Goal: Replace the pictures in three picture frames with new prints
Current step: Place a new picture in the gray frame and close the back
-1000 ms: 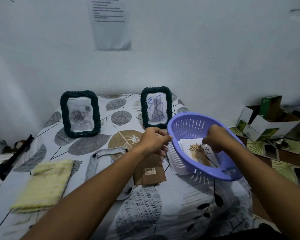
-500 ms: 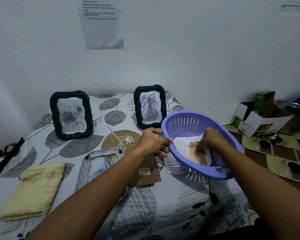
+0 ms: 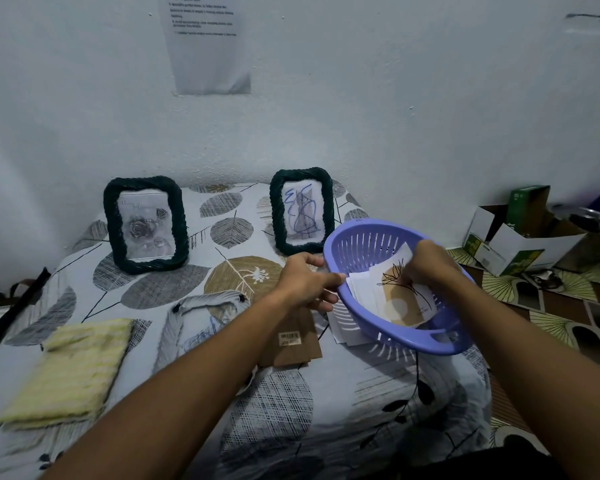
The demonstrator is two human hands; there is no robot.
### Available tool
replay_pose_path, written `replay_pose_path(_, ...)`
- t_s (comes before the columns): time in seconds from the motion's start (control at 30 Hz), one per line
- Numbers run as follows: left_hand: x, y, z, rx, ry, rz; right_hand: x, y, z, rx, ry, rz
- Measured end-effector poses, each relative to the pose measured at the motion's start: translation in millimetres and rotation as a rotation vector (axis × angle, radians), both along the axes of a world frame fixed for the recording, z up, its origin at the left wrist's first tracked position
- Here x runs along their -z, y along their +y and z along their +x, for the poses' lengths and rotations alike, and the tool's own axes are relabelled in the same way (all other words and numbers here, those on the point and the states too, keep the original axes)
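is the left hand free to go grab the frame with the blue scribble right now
Probably not yet: the left hand grips the rim of the purple basket, holding it tilted. The blue-scribble frame stands upright just behind that hand with nothing between them, so it looks reachable once the basket is let go.

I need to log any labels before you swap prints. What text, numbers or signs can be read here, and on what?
Sheet of paper on the wall: several printed lines, too small and blurred to read.
Sticker on the brown backing board: a barcode and digits, too blurred to read.
Print in the purple basket: a small line of lettering, too small to read.
Green and white boxes: printing, not legible.
Nothing can be quoted.
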State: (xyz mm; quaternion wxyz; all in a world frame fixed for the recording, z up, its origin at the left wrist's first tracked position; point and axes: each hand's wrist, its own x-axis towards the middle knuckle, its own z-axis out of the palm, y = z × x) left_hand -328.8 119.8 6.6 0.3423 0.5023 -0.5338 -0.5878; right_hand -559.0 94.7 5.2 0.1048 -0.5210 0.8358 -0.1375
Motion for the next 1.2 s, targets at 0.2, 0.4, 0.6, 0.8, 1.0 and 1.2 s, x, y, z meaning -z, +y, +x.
replay_pose_path(0.2, -0.8, 0.4, 0.3, 0.005, -0.014, -0.002, -1.3, -1.1, -2.1, -0.005, -0.026, -0.013)
replay_pose_path(0.4, -2.1, 2.9, -1.4, -0.047, -0.098, -0.065, -18.3, -1.2, -3.3, -0.007, -0.134, -0.057)
replay_pose_path(0.6, -21.2, 7.8, -2.9, -0.110, -0.185, -0.460, -77.3, 11.3, 15.8, -0.080, -0.250, -0.267)
replay_pose_path(0.8, -61.1, 16.0, 0.7, -0.047, 0.035, -0.585, -133.6, 29.0, 79.3, -0.255, -0.450, -0.485)
replay_pose_path(1.0, -85.2, 30.9, 31.9, -0.108, 0.321, -0.404, -133.7, 42.1, 152.6, -0.402, -0.702, -0.454)
replay_pose_path(1.2, -73.0, 35.4, 92.2, -0.294, 0.254, -0.323, -110.3, 56.9, 209.9, -0.486, -0.694, -0.343)
